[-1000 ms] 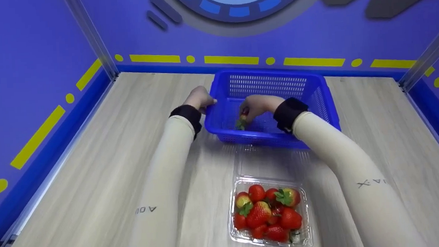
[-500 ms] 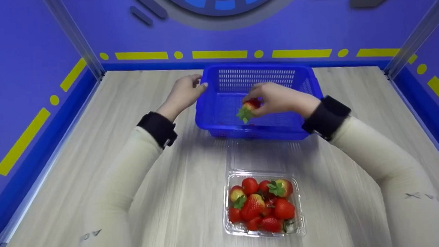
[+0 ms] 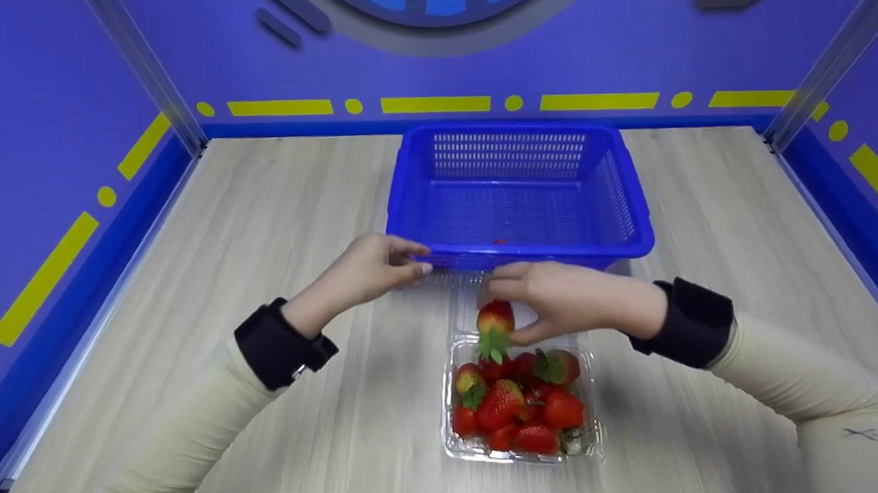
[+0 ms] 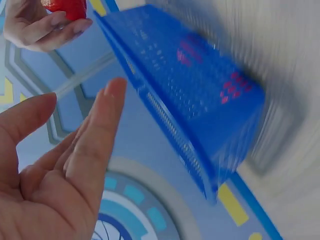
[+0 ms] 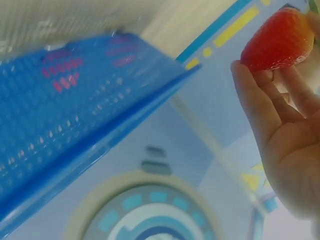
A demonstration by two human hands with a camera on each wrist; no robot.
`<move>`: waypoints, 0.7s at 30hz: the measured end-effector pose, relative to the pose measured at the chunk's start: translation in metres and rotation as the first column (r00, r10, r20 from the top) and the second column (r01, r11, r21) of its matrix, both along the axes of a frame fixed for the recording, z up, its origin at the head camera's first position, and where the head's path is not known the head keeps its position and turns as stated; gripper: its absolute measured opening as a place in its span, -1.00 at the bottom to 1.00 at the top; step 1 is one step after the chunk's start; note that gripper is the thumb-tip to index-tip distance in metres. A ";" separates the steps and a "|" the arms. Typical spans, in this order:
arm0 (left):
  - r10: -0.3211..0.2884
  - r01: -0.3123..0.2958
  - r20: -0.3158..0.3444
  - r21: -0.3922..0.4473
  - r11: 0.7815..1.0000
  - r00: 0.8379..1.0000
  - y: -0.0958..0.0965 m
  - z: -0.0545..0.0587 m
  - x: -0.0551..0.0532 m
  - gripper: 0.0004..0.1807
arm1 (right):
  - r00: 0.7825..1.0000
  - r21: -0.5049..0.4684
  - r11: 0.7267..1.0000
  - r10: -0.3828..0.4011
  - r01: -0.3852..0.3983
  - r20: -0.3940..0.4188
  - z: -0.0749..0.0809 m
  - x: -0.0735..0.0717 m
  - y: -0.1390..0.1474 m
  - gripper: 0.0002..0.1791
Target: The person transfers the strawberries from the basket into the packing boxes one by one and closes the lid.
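My right hand (image 3: 562,296) pinches a strawberry (image 3: 495,319), green leaves pointing down, over the back part of a clear plastic box (image 3: 449,434) full of strawberries (image 3: 504,405). In the right wrist view the held strawberry (image 5: 280,40) sits between the fingertips. Near the front left corner of a blue basket (image 3: 522,256), my left hand (image 3: 365,273) has loosely extended fingers and holds nothing. In the left wrist view the left hand (image 4: 65,160) appears beside the basket (image 4: 200,85). Red shows through the basket's holes, and a small red bit is visible behind its front wall.
The box's transparent lid (image 3: 465,305) lies folded back toward the basket. Pale wood-grain table (image 3: 293,186) surrounds both containers. Blue panels (image 3: 624,41) with yellow marks stand at the back and both sides.
My right hand has lifted the strawberry out of the basket and carried it toward me over the box. My left hand has let go of the basket's left rim and come nearer.
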State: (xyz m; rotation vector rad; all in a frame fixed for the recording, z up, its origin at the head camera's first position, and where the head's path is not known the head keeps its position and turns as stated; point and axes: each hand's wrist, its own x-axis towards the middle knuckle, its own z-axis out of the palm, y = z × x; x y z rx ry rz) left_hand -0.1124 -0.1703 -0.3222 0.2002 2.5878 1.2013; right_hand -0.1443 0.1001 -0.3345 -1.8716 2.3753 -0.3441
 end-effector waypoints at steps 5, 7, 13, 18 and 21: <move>-0.042 0.035 0.098 0.068 0.997 0.994 0.006 -0.019 0.014 -0.57 | 0.995 0.024 0.997 0.081 -0.079 -0.055 -0.008 0.015 -0.002 -0.58; -0.077 0.067 0.138 0.080 0.995 0.987 0.008 -0.031 0.020 -0.61 | 0.992 0.034 0.994 0.107 -0.105 -0.069 -0.012 0.020 -0.003 -0.58; -0.120 0.100 0.264 0.087 0.991 0.957 0.013 -0.067 0.028 -0.71 | 0.981 0.052 0.986 0.161 -0.156 -0.109 -0.023 0.030 -0.012 -0.59; -0.119 0.079 0.314 0.137 0.987 0.942 0.015 -0.084 0.030 -0.73 | 0.975 0.076 0.981 0.184 -0.176 -0.124 -0.028 0.035 -0.017 -0.59; -0.117 0.069 0.316 0.160 0.985 0.941 0.015 -0.090 0.031 -0.75 | 0.977 0.099 0.981 0.178 -0.166 -0.118 -0.032 0.037 -0.020 -0.61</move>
